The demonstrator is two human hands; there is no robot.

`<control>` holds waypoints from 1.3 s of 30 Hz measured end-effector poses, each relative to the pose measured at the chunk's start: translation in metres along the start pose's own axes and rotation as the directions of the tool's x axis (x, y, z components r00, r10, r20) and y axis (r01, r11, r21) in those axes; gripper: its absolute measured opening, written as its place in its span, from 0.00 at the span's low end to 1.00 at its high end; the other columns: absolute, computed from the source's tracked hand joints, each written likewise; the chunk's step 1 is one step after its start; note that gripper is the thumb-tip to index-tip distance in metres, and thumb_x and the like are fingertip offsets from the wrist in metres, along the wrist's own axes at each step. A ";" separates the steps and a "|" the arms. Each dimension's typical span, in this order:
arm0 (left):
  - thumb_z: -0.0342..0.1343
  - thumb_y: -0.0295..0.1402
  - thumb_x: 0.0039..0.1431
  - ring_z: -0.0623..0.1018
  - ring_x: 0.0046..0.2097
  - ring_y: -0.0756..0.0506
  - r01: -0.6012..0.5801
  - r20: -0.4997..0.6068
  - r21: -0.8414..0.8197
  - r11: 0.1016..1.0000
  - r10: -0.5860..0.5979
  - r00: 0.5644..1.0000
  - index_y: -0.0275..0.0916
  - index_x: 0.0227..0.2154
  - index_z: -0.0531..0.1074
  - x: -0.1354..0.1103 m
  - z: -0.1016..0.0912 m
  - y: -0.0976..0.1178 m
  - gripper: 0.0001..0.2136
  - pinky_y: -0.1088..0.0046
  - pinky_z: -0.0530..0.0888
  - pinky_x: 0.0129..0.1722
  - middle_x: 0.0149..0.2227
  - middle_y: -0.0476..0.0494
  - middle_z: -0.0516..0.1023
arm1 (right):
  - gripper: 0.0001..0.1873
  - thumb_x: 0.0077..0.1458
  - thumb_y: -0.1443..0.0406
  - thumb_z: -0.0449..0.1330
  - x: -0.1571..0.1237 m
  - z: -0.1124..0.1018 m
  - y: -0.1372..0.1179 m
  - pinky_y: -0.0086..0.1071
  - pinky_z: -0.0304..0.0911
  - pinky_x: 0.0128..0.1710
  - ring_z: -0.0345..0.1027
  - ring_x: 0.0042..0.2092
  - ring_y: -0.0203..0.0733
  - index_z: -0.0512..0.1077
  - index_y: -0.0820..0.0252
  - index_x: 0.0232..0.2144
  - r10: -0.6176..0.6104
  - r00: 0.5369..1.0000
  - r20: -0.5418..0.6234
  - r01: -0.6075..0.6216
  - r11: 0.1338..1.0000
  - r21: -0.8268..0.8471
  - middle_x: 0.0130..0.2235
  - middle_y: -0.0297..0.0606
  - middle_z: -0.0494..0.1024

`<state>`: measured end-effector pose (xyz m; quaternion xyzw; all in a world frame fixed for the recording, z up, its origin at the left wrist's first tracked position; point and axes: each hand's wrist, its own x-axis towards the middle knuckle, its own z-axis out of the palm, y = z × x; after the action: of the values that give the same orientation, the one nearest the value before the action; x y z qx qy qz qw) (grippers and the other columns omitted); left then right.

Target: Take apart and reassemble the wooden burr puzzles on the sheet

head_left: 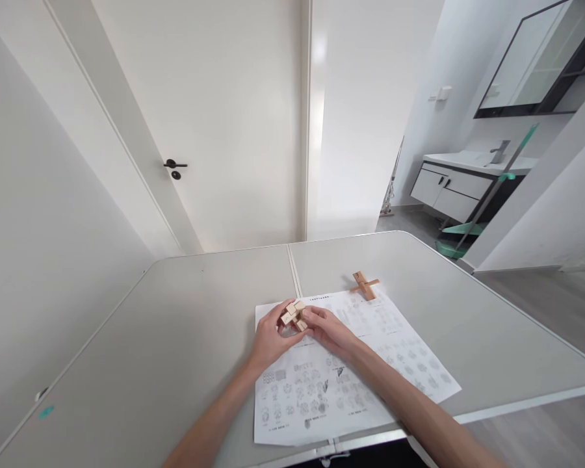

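Observation:
Both my hands meet over a printed sheet, around a small wooden block puzzle (293, 312) of pale interlocking pieces. My left hand (272, 338) curls about its left and lower side. On the other side, the fingers of my right hand (329, 328) press against the puzzle's right edge. Under the hands lies the white instruction sheet (316, 390), covered with small grey diagrams and lines of print. A darker brown wooden puzzle (364, 286), shaped like a cross, rests at the sheet's far right edge, apart from my hands.
The grey folding table (190, 338) has a seam down its middle and a pale metal rim. Beyond it stand a white door (234, 117) with a black handle (174, 165), and at right a washbasin cabinet (451, 185). A green broom and dustpan (468, 227) lean nearby.

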<state>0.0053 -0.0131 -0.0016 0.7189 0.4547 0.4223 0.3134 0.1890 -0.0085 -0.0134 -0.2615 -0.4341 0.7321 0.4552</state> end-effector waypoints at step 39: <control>0.68 0.36 0.51 0.68 0.27 0.52 -0.067 -0.065 0.062 0.996 0.071 0.995 0.45 0.55 0.72 0.005 -0.009 0.007 0.26 0.74 0.71 0.29 0.40 0.47 0.78 | 0.22 0.68 0.50 0.57 0.003 -0.009 -0.003 0.37 0.69 0.51 0.77 0.45 0.43 0.77 0.62 0.48 0.072 0.994 0.084 -0.094 0.947 0.306 0.42 0.44 0.82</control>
<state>0.0015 -0.0102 0.0099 0.7284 0.4523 0.4430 0.2618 0.1963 -0.0018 -0.0155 -0.1786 -0.3185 0.8185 0.4435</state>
